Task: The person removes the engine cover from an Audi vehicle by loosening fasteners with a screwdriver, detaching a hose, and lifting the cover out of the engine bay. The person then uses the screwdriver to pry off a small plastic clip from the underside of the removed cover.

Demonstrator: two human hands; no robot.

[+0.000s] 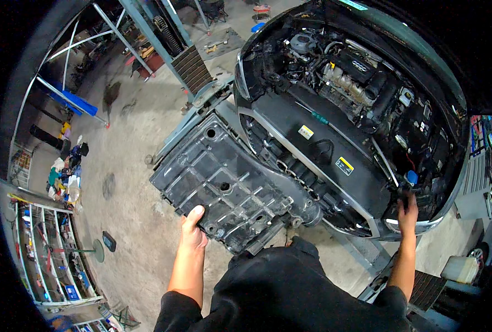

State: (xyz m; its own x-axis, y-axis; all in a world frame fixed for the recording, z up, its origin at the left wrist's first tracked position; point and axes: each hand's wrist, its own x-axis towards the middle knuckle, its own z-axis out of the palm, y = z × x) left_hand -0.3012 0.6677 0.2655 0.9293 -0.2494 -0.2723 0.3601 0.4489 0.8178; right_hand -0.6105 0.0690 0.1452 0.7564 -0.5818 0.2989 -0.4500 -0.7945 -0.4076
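The black plastic panel (239,193) lies just beyond the left hand (193,231) and to its right, in front of the near left side of the car (312,135), with its long axis running from far left to near right. The left hand is the nearer one: it is closed on the panel's near left edge, thumb laid over the ribbed face, with the fingers out of sight. Well to the right, the right hand (407,217) reaches over the car's near right corner, near the blue cap (411,177); its fingertips are dark, so I cannot tell how wide it is or whether it holds anything.
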